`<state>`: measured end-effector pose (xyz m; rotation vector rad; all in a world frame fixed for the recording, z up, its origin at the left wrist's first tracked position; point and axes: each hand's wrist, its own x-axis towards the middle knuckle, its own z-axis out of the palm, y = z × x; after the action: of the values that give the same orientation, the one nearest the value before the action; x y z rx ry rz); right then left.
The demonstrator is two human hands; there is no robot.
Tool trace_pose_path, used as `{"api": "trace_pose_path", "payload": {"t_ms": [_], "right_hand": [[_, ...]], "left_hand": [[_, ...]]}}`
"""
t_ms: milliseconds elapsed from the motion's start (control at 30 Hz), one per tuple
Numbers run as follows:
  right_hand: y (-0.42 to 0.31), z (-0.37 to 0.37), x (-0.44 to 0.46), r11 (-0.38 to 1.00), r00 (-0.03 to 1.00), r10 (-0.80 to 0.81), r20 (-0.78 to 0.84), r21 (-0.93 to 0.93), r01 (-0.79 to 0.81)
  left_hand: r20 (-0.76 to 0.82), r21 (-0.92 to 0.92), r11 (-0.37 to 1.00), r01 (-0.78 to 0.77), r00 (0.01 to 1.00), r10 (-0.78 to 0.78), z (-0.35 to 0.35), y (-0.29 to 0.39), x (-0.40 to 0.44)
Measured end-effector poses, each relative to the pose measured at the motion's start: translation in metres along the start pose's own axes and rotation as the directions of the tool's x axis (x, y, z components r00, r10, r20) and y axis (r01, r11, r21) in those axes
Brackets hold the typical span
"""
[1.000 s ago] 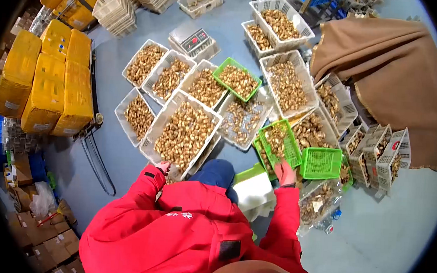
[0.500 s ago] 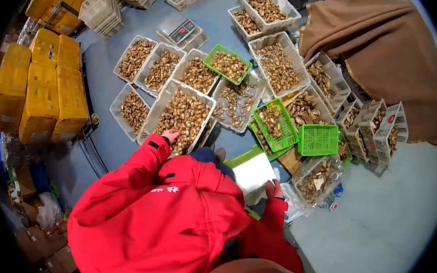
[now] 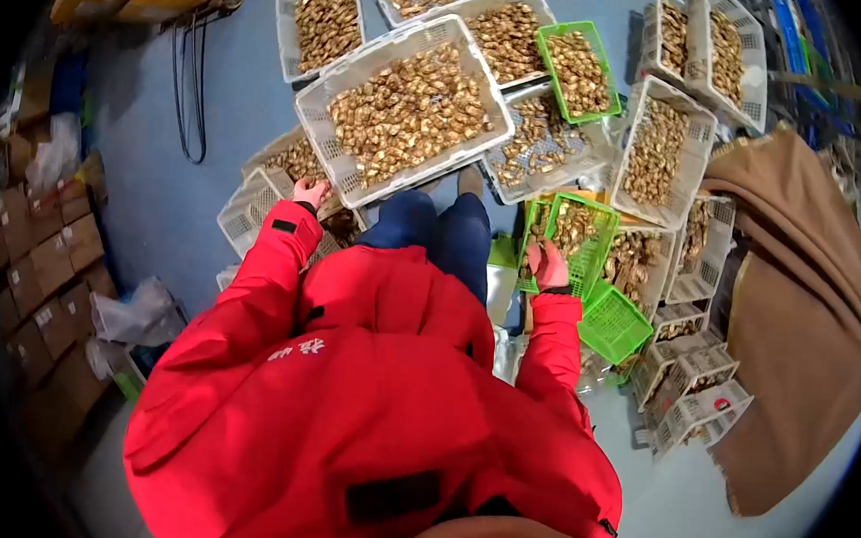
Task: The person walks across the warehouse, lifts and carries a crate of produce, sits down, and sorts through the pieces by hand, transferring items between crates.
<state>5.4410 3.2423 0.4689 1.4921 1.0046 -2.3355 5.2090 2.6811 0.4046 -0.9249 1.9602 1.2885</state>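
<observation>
My left hand [image 3: 311, 193] is beside the lower-left corner of a large white crate [image 3: 312, 116], over a lower crate partly hidden under it. Its fingers are bent, and what they hold, if anything, is too small to make out. Brown, lumpy, mushroom-like pieces [image 3: 410, 115] fill the large crate. My right hand [image 3: 550, 265] reaches over a green basket [image 3: 588, 269] that holds more of these pieces [image 3: 573, 226]. Its fingers are drawn together at the basket's left side. Anything between them is unclear.
More white crates [image 3: 290, 26] of brown pieces surround me. Another green basket [image 3: 613, 322] is at the right, beside tipped crates [image 3: 690, 415]. A brown cloth [image 3: 792, 321] covers the far right. Cardboard boxes [image 3: 51, 275] and plastic bags [image 3: 137, 315] lie at left.
My view has turned and shifted. My left hand has left the pieces in the large crate for its outer corner. My right hand has moved from the white box to the green basket.
</observation>
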Motion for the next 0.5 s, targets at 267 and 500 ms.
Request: {"api": "trace_pose_path", "payload": {"t_ms": [267,500], "right_hand": [[-0.116,0.187,0.125,0.774,0.906,-0.022,0.424,-0.567,0.284],[-0.057,0.317,0.268,0.565,0.804,0.059,0.591,-0.684,0.461]], "left_hand": [[-0.306,-0.397,0.914,-0.076,0.951,-0.054,0.038,-0.131,0.006],[-0.182,-0.379,0.908,-0.181,0.976,0.119,0.090,-0.121,0.066]]}}
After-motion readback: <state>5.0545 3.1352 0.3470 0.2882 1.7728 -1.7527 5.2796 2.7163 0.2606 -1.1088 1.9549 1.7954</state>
